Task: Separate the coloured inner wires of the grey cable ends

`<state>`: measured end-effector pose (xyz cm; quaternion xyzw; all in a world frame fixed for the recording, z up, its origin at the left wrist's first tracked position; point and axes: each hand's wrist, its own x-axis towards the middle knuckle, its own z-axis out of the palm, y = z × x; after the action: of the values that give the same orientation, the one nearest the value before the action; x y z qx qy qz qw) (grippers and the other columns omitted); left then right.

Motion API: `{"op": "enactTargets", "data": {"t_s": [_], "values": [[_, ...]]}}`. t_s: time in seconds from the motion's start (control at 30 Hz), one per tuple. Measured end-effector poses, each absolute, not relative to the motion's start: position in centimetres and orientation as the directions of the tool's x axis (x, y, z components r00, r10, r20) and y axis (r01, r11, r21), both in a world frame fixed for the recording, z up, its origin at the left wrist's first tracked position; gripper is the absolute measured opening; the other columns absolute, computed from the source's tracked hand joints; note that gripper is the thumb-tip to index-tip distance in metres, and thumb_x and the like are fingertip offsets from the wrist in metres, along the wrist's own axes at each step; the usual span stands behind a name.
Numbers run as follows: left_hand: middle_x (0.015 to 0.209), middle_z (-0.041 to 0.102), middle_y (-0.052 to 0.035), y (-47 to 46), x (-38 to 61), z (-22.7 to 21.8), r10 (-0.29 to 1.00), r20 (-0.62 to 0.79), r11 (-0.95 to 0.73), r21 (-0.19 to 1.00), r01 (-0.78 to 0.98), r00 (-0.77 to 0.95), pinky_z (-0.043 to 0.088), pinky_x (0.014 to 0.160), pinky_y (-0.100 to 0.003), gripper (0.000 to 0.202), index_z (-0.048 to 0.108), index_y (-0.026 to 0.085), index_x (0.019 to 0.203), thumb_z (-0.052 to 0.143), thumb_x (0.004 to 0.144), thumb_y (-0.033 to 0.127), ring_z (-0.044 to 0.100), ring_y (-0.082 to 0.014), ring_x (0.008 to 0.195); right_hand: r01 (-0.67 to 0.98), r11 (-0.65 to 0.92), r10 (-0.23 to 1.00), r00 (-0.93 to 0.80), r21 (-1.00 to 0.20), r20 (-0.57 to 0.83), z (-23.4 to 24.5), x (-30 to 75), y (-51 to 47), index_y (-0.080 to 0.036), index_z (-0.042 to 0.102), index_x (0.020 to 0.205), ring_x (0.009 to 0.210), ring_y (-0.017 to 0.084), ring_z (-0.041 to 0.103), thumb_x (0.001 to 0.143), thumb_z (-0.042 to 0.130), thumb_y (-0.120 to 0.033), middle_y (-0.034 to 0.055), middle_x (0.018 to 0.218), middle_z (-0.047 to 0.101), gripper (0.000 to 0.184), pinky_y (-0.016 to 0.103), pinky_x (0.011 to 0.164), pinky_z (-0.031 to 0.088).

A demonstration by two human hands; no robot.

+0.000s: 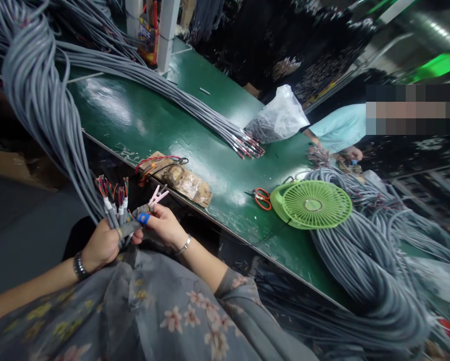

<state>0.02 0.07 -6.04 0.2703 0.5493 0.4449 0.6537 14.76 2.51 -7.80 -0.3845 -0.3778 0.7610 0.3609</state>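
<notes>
My left hand (pixel 103 245) is closed round the ends of several grey cables (pixel 114 210), whose stripped coloured wires stick up above my fist. The thick grey bundle (pixel 44 95) runs up and left from that hand. My right hand (pixel 163 225) pinches a small tool with pink jaws and a blue grip (pixel 149 206), held right beside the cable ends. Both hands sit above my lap, in front of the green table's (pixel 134 115) near edge.
More grey cables (pixel 194 108) lie across the table with their stripped ends near a plastic bag (pixel 279 118). A taped brown block (pixel 183 181), orange scissors (pixel 262 197) and a green fan (pixel 313 203) sit near the edge. A big cable coil (pixel 371 271) is at right. Another person (pixel 341 130) works across.
</notes>
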Motion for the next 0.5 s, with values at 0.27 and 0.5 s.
{"op": "enactTargets", "data": {"t_s": [0.27,0.5], "values": [[0.043,0.067,-0.0024,0.1,0.1,-5.6,0.882,-0.471,0.443,0.842,-0.309,-0.022,0.065,0.058,-0.037,0.034,0.062,0.021,0.052,0.092,0.039,0.031,0.077,-0.0294,0.058,-0.309,-0.349,0.926,-0.26,-0.885,-0.274,-8.1,13.9,2.1,-0.022,0.057,0.076,0.053,0.012,0.052,0.06,0.091,-0.063,-0.0041,0.06,0.058,0.055,0.028,0.053,0.043],[0.045,0.07,-0.0008,0.3,0.0,-5.3,0.867,-0.487,0.423,0.831,-0.361,-0.106,0.057,0.044,-0.028,0.033,0.066,0.019,0.056,0.093,0.038,0.029,0.066,-0.0192,0.04,-0.289,-0.401,0.906,-0.268,-0.869,-0.328,-8.6,15.3,1.9,-0.02,0.064,0.081,0.055,0.009,0.049,0.058,0.089,-0.066,-0.0045,0.066,0.059,0.057,0.027,0.057,0.046]]}}
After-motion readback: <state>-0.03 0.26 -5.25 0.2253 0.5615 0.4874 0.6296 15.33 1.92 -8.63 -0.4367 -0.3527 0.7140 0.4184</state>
